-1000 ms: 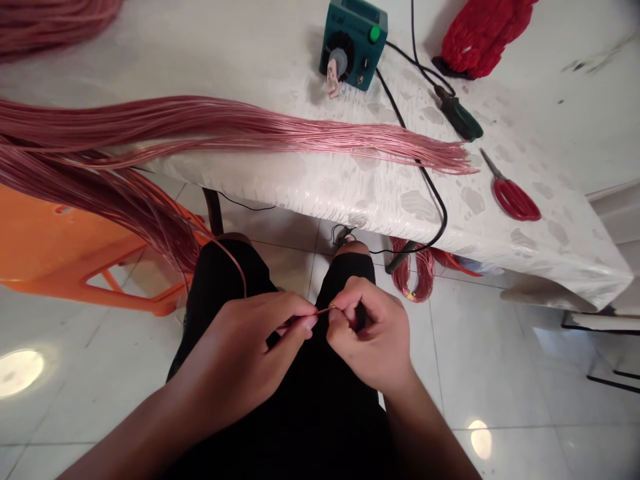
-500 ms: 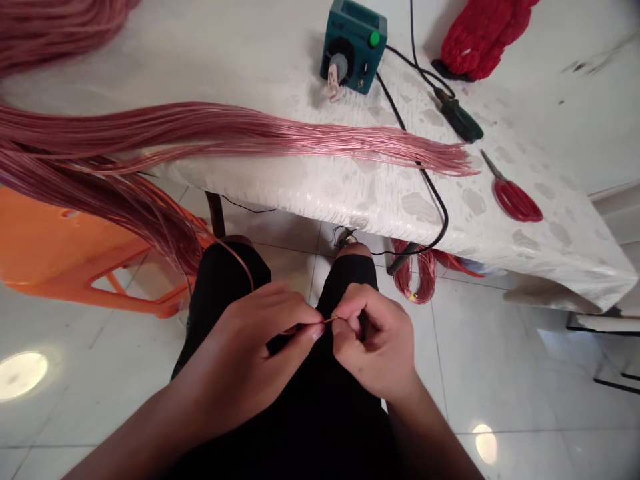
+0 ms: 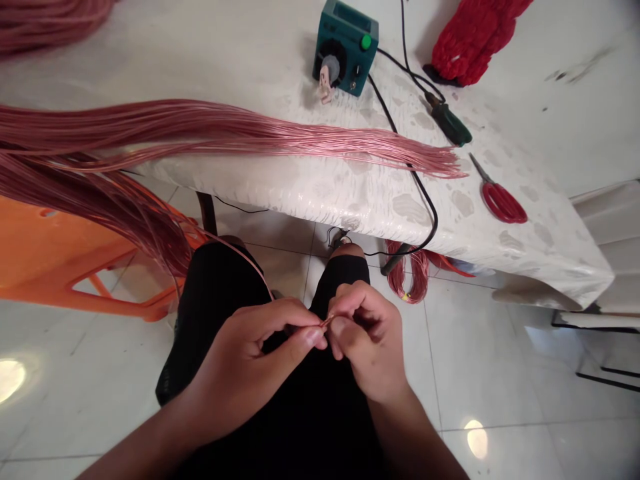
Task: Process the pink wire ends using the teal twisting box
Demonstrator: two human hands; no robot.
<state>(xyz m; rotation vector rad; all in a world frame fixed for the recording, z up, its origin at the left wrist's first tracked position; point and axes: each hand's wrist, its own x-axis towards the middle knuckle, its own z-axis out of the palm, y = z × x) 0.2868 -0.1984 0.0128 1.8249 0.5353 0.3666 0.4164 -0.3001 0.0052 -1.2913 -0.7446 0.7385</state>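
Note:
Above my lap, my left hand pinches a thin pinkish cord between thumb and forefinger. That strand runs up and left over my knee to the long bundle of similar cords. My right hand is closed at the cord's end, its fingertips almost touching those of the left. A short coppery bit shows between the two pinches; its exact shape is too small to make out. The large bundle of pink cords lies along the table, its loose ends fanned to the right.
On the patterned tablecloth stand a dark green motor box with a cable, a green-handled tool, red-handled scissors and a red yarn bundle. An orange plastic stool is at left. A cord coil hangs below the table.
My hands have drawn closer together, and less of the cord's end shows between them. The right fingers have shifted around it. The whole view has moved slightly.

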